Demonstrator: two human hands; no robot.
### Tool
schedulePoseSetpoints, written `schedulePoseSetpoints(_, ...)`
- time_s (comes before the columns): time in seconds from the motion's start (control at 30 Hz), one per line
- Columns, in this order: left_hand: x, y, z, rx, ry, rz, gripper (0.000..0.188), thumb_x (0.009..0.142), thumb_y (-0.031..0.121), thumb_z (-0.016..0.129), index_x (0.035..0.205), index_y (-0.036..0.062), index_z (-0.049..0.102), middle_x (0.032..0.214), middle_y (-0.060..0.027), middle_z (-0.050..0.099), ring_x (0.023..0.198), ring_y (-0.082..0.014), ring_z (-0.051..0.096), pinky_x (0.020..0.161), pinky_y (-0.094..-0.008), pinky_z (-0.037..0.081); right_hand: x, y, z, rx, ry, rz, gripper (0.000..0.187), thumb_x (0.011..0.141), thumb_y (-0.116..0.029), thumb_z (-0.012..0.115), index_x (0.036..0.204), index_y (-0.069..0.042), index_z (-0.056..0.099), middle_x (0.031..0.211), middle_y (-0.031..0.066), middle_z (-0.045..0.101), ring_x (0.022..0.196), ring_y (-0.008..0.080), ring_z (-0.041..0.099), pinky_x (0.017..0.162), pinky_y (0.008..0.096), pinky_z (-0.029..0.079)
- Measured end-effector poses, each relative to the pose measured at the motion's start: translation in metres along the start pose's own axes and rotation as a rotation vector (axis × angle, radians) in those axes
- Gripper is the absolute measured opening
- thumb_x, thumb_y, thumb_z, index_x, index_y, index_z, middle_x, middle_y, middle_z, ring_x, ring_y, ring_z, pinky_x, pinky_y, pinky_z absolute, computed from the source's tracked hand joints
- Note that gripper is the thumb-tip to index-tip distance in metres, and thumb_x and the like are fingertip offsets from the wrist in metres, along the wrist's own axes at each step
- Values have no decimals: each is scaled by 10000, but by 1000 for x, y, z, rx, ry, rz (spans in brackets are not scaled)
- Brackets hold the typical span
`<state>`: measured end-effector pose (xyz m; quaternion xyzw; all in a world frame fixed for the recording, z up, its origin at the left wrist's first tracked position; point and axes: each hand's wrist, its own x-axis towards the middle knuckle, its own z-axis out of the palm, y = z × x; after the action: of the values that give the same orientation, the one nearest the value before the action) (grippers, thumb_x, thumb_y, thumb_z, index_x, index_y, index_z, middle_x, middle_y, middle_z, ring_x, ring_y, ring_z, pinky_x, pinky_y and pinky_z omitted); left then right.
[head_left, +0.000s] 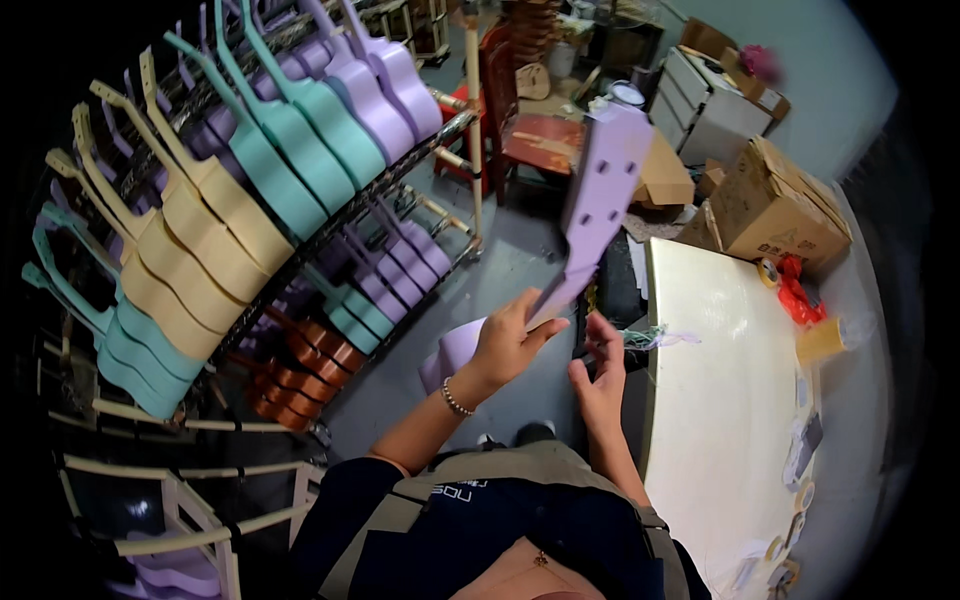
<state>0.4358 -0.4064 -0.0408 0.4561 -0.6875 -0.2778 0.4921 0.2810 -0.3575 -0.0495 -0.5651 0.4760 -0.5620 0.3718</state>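
A lilac ukulele body without strings point(606, 165) stands on a slant in front of me, its headstock with four-cornered peg holes pointing up and away. My left hand point(506, 345) is wrapped round its neck near the body, with the thumb sticking out to the right. Part of the ukulele's rounded body shows to the left of that wrist; the rest is hidden behind the hand and forearm. Just right of the neck, my right hand point(600, 373) is raised with bent, parted fingers, and nothing shows in it. A tuft of pale green and white strands point(655, 338) lies beside its fingertips.
On the left, a rack point(375, 185) carries rows of lilac, teal, cream and brown ukuleles. A long white table point(720, 400) runs along my right, with tape rolls and a red plastic bag point(797, 293). Beyond are a cardboard box point(780, 205) and a wooden chair point(540, 140).
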Motion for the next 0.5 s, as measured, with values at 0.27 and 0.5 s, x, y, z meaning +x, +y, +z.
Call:
schedulePoseSetpoints(0.27,26,-66,16,36,-214,-22,251,782,249,669,913,68,556,819,-136,596,765,-357,575,628,-413,457,93,44,28,337,-177,-34,754,785,-297,691,1346,-6,280,1294,162,432,1207,244,410,1018,369,283)
schedulePoseSetpoints(0.5,117,-79,2,-14,-214,-334,324,748,180,695,987,1,568,770,-175,637,700,-339,621,622,-349,474,265,14,19,571,3,-207,828,874,-459,482,1420,-21,40,1308,176,391,1125,234,455,963,353,333)
